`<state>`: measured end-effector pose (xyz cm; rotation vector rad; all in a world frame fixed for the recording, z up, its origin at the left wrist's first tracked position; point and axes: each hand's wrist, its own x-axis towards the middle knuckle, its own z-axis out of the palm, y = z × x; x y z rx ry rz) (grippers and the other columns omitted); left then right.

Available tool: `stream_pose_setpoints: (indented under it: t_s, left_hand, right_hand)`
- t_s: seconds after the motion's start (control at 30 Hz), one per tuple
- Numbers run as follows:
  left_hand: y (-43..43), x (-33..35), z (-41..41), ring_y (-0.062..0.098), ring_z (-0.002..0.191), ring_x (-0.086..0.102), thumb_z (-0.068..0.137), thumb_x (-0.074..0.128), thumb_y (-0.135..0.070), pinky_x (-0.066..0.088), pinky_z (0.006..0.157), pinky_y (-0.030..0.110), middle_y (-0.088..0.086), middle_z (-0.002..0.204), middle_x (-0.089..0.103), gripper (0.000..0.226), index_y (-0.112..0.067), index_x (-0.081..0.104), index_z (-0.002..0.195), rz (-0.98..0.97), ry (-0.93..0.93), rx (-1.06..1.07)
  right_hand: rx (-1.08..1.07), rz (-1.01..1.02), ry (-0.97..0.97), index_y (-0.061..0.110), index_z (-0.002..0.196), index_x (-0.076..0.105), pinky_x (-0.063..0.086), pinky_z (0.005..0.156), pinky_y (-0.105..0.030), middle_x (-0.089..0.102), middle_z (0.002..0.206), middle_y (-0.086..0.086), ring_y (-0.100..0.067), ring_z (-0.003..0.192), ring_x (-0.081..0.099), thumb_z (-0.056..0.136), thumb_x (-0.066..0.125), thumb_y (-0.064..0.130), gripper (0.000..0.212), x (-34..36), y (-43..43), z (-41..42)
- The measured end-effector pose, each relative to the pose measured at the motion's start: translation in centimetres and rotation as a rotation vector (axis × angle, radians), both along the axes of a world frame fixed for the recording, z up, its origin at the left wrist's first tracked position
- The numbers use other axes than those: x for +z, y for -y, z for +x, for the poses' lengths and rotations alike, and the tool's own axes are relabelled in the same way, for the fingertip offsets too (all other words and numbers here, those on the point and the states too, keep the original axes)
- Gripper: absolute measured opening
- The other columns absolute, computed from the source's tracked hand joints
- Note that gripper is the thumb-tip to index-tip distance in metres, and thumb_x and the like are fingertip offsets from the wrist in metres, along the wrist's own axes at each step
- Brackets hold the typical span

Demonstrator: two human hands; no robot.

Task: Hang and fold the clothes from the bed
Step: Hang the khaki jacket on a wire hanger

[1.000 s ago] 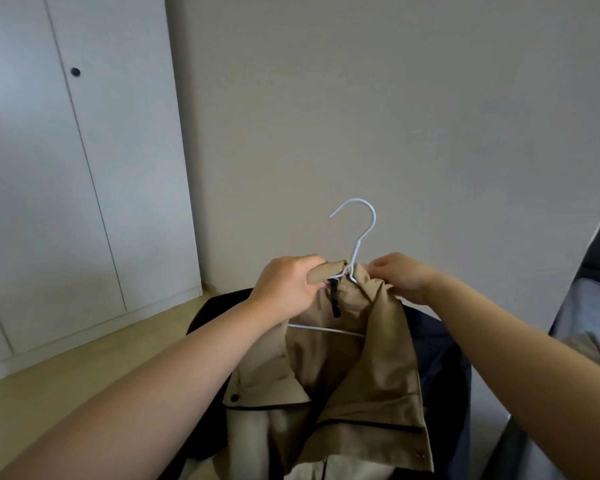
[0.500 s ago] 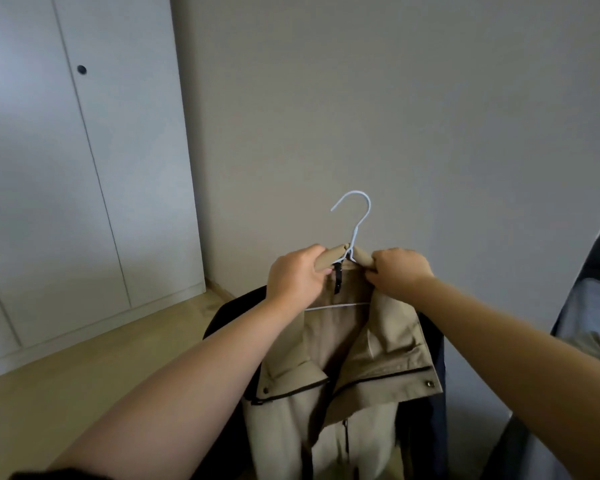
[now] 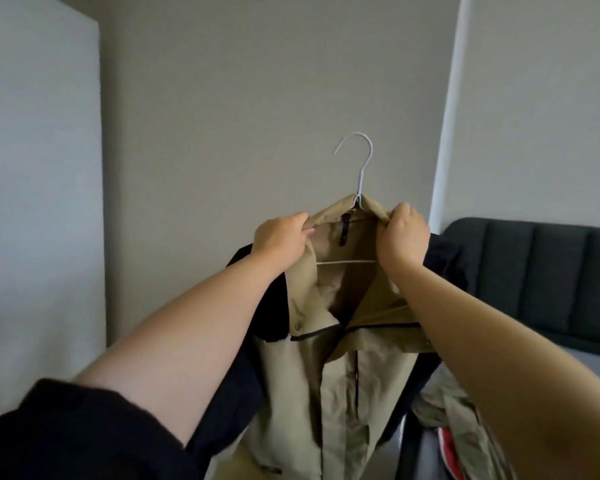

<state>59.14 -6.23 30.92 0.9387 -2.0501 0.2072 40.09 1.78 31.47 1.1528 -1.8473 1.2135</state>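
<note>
Gray wall (image 3: 257,98) behind. Raised left hand (image 3: 281,237) and right hand (image 3: 400,233) pinch the tan jacket (image 3: 312,375) by its collar; its bottom is cut off.

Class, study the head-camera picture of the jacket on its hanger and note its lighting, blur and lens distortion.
Head view: soft, dim light, no glare on the wall; the white hanger looks crisp. Head view: the beige jacket blurs toward the bottom edge, as does the clothes pile. Head view: the wide lens swells the left forearm and leans the wall corner.
</note>
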Motion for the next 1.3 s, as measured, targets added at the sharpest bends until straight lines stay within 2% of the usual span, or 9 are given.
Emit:
stream_pose_setpoints:
  t_s: [0.17, 0.33, 0.53, 0.7, 0.97, 1.03, 1.1, 1.2, 1.3]
  left_hand:
    - [-8.6, 6.9, -3.7, 0.036, 0.07, 0.057, 0.095, 0.049, -0.027, 0.026, 0.055, 0.032, 0.012, 0.078, 0.061, 0.02, -0.017, 0.038, 0.082, -0.307, -0.113, -0.066]
    - [-14.0, 8.7, -6.1, 0.037, 0.071, 0.059, 0.092, 0.051, -0.017, 0.028, 0.055, 0.032, 0.013, 0.084, 0.063, 0.01, -0.007, 0.051, 0.094, -0.425, -0.163, -0.075]
    - [-15.7, 4.9, -10.8, 0.035, 0.072, 0.06, 0.094, 0.052, -0.02, 0.026, 0.054, 0.03, 0.012, 0.085, 0.065, 0.013, -0.007, 0.053, 0.095, -0.389, -0.165, -0.133]
    - [-14.1, -2.1, -16.8, 0.025, 0.093, 0.049, 0.093, 0.054, -0.035, 0.029, 0.062, 0.031, 0.005, 0.095, 0.057, 0.027, -0.011, 0.065, 0.093, -0.312, -0.005, -0.129]
    - [-11.9, -16.9, -27.2, 0.02, 0.064, 0.043, 0.094, 0.054, -0.034, 0.03, 0.053, 0.028, 0.006, 0.094, 0.045, 0.029, -0.011, 0.055, 0.076, 0.271, 0.072, -0.194]
    - [-11.3, -21.1, -29.3, 0.024, 0.077, 0.051, 0.094, 0.053, -0.036, 0.038, 0.064, 0.029, 0.007, 0.104, 0.047, 0.027, -0.012, 0.061, 0.086, 0.485, 0.04, -0.267]
    - [-11.1, -25.2, -30.9, 0.028, 0.106, 0.054, 0.096, 0.048, -0.034, 0.041, 0.083, 0.029, 0.008, 0.13, 0.044, 0.033, -0.014, 0.059, 0.12, 0.79, 0.067, -0.419]
    - [-11.3, -31.4, -31.3, 0.022, 0.145, 0.017, 0.1, 0.038, -0.027, 0.021, 0.111, 0.03, 0.003, 0.159, 0.011, 0.054, -0.024, 0.021, 0.151, 1.158, 0.094, -0.623]
    - [-11.6, -38.2, -30.7, 0.021, 0.141, 0.025, 0.098, 0.04, -0.019, 0.029, 0.11, 0.03, 0.0, 0.158, 0.017, 0.056, -0.023, 0.022, 0.151, 1.195, 0.062, -0.552]
  right_hand:
    - [-0.139, -0.155, -0.059, 0.011, 0.091, 0.041, 0.034, 0.079, -0.036, 0.054, 0.098, -0.011, -0.028, 0.09, 0.048, 0.095, 0.041, 0.012, 0.004, 6.9, -10.0, -2.6]
    - [-0.224, -0.272, -0.162, 0.007, 0.096, 0.047, 0.033, 0.082, -0.035, 0.053, 0.097, -0.01, -0.028, 0.091, 0.048, 0.092, 0.042, 0.01, 0.008, 9.2, -16.8, -3.8]
    - [-0.315, -0.221, -0.244, 0.007, 0.093, 0.048, 0.033, 0.082, -0.037, 0.054, 0.095, -0.011, -0.028, 0.088, 0.047, 0.091, 0.04, 0.009, 0.008, 6.0, -19.7, -7.8]
    - [-0.4, 0.018, -0.204, 0.009, 0.095, 0.05, 0.037, 0.086, -0.04, 0.057, 0.098, -0.011, -0.03, 0.094, 0.048, 0.092, 0.046, 0.018, 0.011, -2.5, -19.6, -13.9]
    - [-0.482, 0.374, -0.128, 0.007, 0.092, 0.06, 0.04, 0.076, -0.039, 0.053, 0.1, -0.012, -0.031, 0.092, 0.049, 0.091, 0.053, 0.023, 0.018, -17.2, -18.1, -22.4]
    - [-0.477, 0.423, 0.041, 0.006, 0.095, 0.059, 0.039, 0.065, -0.037, 0.051, 0.104, -0.014, -0.031, 0.088, 0.052, 0.093, 0.052, 0.02, 0.016, -20.8, -17.3, -23.8]
    - [-0.476, 0.472, 0.262, 0.006, 0.107, 0.055, 0.04, 0.063, -0.036, 0.05, 0.115, -0.015, -0.034, 0.092, 0.056, 0.093, 0.053, 0.018, 0.018, -24.8, -16.7, -25.0]
    - [-0.39, 0.592, 0.512, 0.007, 0.134, 0.039, 0.045, 0.09, -0.043, 0.037, 0.14, -0.017, -0.038, 0.119, 0.048, 0.089, 0.062, 0.023, 0.053, -31.3, -16.4, -25.6]
    - [-0.3, 0.689, 0.482, 0.007, 0.139, 0.036, 0.033, 0.108, -0.043, 0.034, 0.143, -0.016, -0.033, 0.131, 0.034, 0.088, 0.053, 0.01, 0.053, -37.0, -16.6, -24.7]
